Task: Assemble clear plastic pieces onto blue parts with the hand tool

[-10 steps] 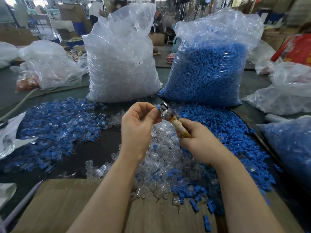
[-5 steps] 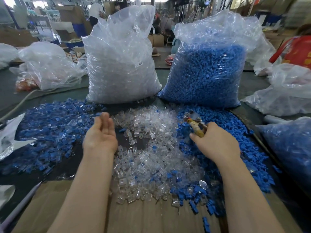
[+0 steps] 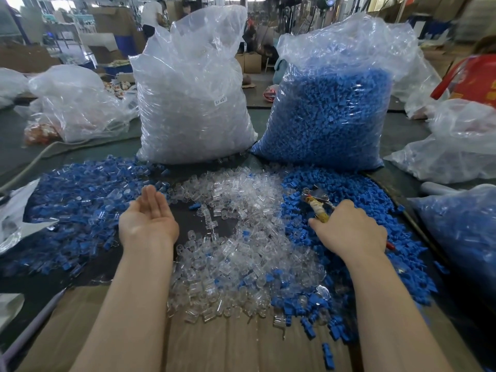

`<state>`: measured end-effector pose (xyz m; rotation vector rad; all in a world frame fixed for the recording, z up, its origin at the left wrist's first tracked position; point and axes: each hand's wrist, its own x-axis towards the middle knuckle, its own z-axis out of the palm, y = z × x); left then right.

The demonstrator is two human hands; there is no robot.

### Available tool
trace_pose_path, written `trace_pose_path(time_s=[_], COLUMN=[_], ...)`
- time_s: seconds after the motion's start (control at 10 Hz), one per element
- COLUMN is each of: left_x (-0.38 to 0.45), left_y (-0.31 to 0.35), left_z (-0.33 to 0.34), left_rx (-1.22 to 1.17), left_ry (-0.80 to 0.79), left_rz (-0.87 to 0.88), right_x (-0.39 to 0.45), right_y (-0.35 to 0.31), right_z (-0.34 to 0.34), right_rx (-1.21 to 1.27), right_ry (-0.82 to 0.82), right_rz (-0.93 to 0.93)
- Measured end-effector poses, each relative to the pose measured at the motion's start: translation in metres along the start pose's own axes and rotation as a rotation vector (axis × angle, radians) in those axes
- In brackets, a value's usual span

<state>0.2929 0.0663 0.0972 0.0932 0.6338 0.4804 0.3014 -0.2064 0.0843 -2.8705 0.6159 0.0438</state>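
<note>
Two hands over the work pile, only one loaded. Right hand (image 3: pixel 351 232) has its fingers curled round the wrapped handle of the hand tool (image 3: pixel 318 201), metal head pointing away from the body and lying on the loose blue parts (image 3: pixel 357 200). Nothing visible between the tool's jaws. Left hand (image 3: pixel 149 216) is empty, palm up, fingers straight, hovering at the edge of the mixed heap.

Landmark: the clear pieces pile (image 3: pixel 241 251), centre of the table. Blue parts lie just right of it. Left of it, a broad spread of assembled units (image 3: pixel 80 194), blue with clear caps on, as far as can be told. Beyond it stand two tall bags: bag of clear pieces (image 3: pixel 193 98) and bag of blue parts (image 3: pixel 327 114), both nearly full. Nearer the body than the pile, a sheet of cardboard (image 3: pixel 228 347).

Judgement: a fair batch is done, far more stock remains. Currently between units; the next one needs a fresh blue part and clear piece picked up.
</note>
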Motion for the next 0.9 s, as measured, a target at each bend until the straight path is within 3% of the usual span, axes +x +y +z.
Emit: trace_pose_path(time_s=[0.7,0.9], left_x=[-0.022,-0.030], left_y=[-0.038,-0.049], left_z=[0.003,0.009], left_rx=[0.373,0.407], left_ry=[-0.126,-0.139], left_rz=[-0.032,-0.043], right_x=[-0.002,-0.001], right_y=[0.001,-0.005], right_z=[0.000,-0.004], right_rx=[0.046,-0.008], right_ry=[-0.014,0.087], right_rz=[-0.015,-0.032])
